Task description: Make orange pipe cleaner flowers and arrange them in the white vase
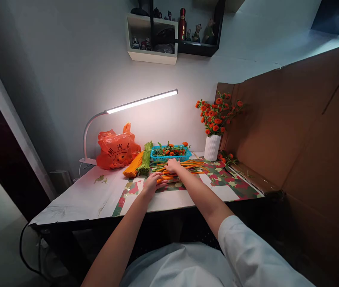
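My left hand (pixel 153 183) rests on the table with fingers stretched toward a small orange piece (pixel 159 181) at its fingertips. My right hand (pixel 173 165) lies further back on a loose spread of orange and green sticks (pixel 191 165), fingers curled down over them. Whether it grips any stick is hidden. Both hands work over a patterned red and green mat (pixel 232 181).
A blue basket (pixel 187 153) of small orange flowers stands behind the sticks. Bundles of orange and green sticks (pixel 141 162) and an orange plastic bag (pixel 115 149) lie left. A white vase (pixel 212 147) with orange flowers stands right. A desk lamp (pixel 141 101) arches overhead; cardboard (pixel 300 119) walls the right.
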`<state>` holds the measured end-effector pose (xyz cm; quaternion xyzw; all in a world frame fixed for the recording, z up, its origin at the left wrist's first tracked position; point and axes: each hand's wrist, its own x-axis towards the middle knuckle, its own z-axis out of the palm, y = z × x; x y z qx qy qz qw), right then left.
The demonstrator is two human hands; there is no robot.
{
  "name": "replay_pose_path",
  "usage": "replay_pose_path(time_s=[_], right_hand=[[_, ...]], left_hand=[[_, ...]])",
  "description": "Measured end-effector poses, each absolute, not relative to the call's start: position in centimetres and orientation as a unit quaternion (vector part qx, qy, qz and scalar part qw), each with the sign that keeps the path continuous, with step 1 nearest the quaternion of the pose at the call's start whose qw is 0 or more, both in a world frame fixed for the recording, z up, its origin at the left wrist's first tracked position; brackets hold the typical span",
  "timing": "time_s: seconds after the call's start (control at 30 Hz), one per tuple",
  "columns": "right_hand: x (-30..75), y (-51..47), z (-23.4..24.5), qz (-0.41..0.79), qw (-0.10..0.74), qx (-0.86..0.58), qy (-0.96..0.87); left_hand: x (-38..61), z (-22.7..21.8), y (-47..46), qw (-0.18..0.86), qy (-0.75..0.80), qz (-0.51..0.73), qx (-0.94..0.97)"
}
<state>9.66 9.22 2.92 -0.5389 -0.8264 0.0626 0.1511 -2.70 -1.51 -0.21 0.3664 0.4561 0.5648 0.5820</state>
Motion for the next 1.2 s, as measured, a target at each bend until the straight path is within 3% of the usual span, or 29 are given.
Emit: replay_pose_path(time_s=[0.27, 0.4, 0.53, 0.73, 0.93, 1.2], right_hand=[[10.8, 9.3, 4.9, 0.019, 0.179, -0.498, -0.848], [12.2, 10.4, 8.4, -0.012, 0.313, -0.47, -0.825], [14.8, 12.0, 12.5, 0.037, 0.442, -0.459, -0.77], [17.4, 12.0, 15.3, 0.155, 0.547, -0.417, -0.709], [17.8, 11.1, 16.0, 0.154, 0.566, -0.386, -0.712], [14.6, 11.4, 16.4, 0.137, 0.555, -0.379, -0.727]], left_hand=[[-1.6, -1.0, -2.1, 0.56, 0.416, 0.504, 0.509], [-1.8, -1.2, -1.9, 0.543, 0.424, 0.522, 0.503], [-1.9, -1.2, -1.8, 0.546, 0.444, 0.504, 0.501], [-2.0, -1.3, -1.8, 0.54, 0.447, 0.496, 0.512], [-1.9, -1.0, -2.1, 0.528, 0.464, 0.475, 0.529], [-0.5, -1.0, -0.5, 0.474, 0.368, 0.535, 0.595]])
